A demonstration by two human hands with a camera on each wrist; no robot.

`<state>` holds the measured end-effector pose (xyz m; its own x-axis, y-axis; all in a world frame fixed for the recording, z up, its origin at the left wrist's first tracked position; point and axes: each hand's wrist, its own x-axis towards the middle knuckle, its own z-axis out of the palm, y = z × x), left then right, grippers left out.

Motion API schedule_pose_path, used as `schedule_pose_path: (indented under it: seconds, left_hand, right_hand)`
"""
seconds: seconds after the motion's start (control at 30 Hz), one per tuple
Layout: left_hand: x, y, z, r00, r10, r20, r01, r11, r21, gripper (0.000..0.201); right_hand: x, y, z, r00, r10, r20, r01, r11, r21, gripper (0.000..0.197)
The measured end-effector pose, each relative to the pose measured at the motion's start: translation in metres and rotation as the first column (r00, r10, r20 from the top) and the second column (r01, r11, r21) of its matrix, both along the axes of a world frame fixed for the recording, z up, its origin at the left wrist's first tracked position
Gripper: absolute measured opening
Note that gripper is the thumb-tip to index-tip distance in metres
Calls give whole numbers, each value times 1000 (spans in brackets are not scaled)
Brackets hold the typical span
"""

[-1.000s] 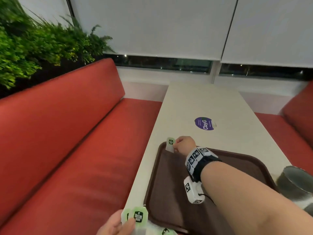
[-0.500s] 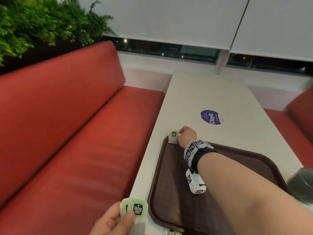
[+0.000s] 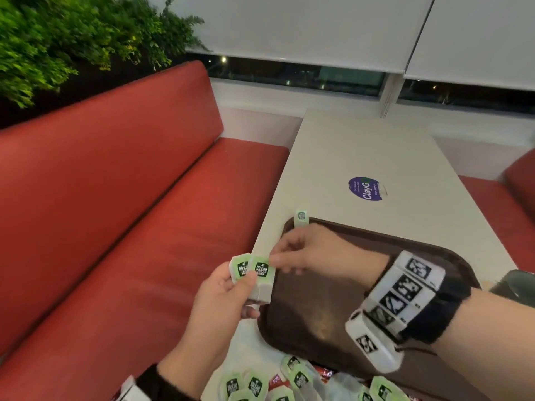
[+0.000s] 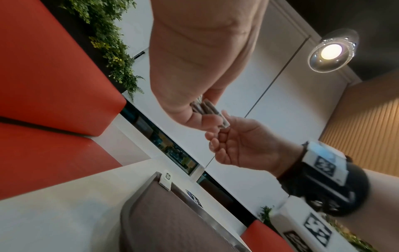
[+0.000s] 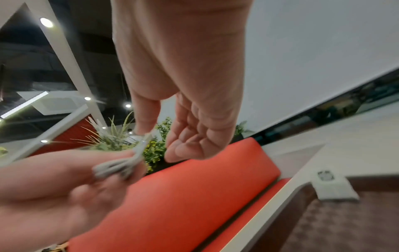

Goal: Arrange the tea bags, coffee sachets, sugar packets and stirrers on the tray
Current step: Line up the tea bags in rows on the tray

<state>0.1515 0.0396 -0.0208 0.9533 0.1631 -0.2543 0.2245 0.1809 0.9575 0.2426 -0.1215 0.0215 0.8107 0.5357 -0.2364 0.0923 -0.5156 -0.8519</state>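
Note:
My left hand (image 3: 246, 287) grips two green-labelled tea bags (image 3: 256, 273) upright, above the table's left edge beside the brown tray (image 3: 318, 314). My right hand (image 3: 275, 256) has reached over to them. Its thumb touches the top of the right-hand bag, and the other fingers are loosely curled and a little apart from it, as the right wrist view shows (image 5: 155, 141). A single tea bag (image 3: 301, 219) leans on the tray's far left corner, also visible as the tea bag (image 4: 166, 179) and tea bag (image 5: 330, 185) in the wrist views. The held bags (image 4: 215, 116) show edge-on from below.
A loose pile of tea bags and red sachets (image 3: 260, 383) lies at the table's near edge. A red bench (image 3: 115, 227) runs along the left. A purple sticker (image 3: 366, 189) is on the table beyond the tray. A grey object (image 3: 515, 285) sits at the right.
My right hand let go of the tea bag at the tray's far corner and drew back to the left hand. My left hand lifted its two tea bags higher.

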Motion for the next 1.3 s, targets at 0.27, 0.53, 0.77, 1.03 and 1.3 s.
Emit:
schedule_pose_path:
  seconds: [0.27,0.53,0.77,1.03,1.3]
  left_hand:
    - [8,-20,1,999,26,33,-28,998,59,14]
    - [-5,5,-19,994,99,-42,-99,995,9,16]
    - [-12,18,-29,993,101,-58,-100,995,24,16]
    - [-9,27,-37,990,120,-78,-119,993,19,16]
    - [-9,31,-41,987,121,-107,-118,993,32,16]
  right_hand:
    - [-25,-3,-18,987,-149,-57,157,974,165,10]
    - [59,-34,-50,927,-360,104,373,915,-152,29]
    - [122,-31,-91,890,-453,58,444,829,-340,14]
    - [144,-17,-110,857,-496,140,504,750,-427,33]
    - [143,-3,-105,870,-418,262,491,673,-553,27]
